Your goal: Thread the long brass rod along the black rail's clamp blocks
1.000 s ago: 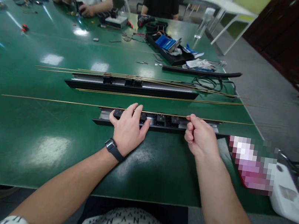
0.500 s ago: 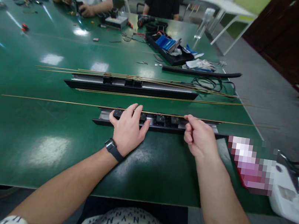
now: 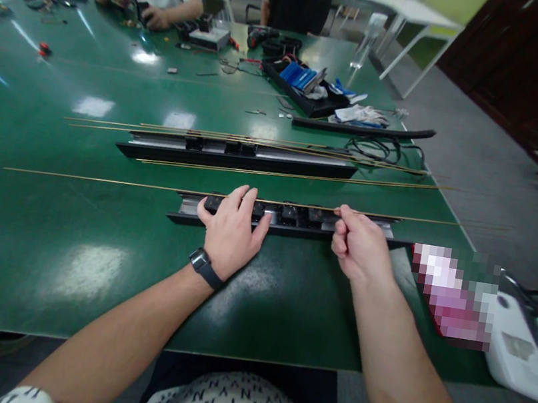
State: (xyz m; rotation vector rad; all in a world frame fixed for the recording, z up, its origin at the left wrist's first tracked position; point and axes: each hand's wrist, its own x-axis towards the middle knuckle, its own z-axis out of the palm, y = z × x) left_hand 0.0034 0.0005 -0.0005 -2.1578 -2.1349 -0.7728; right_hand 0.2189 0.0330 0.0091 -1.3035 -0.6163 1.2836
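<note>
A black channel point(image 3: 289, 232) with a silvery inner face lies lengthwise in front of me, several small black blocks point(image 3: 314, 216) seated inside it. Along its far edge runs a long thin brass-coloured rod point(image 3: 100, 180), reaching well past both ends. My left hand point(image 3: 231, 226), with a dark watch on its wrist, rests across the channel's left half, fingers spread over the blocks and fingertips by the rod. Near the channel's right end, my right hand point(image 3: 356, 241) is closed, thumb and forefinger pinching the rod. Its other fingers are curled in.
Beyond lies a second black channel point(image 3: 234, 161) with several thin rods around it. Farther back are a black strip point(image 3: 360, 130), coiled cable point(image 3: 372, 149), gloves point(image 3: 362, 116) and a black tray point(image 3: 320, 108). A white phone-like object point(image 3: 523, 361) lies right. Two people sit opposite.
My right hand and the rod have shifted very slightly to the right. My left hand stays on the channel. Across the table, the person in black has leaned to the right.
</note>
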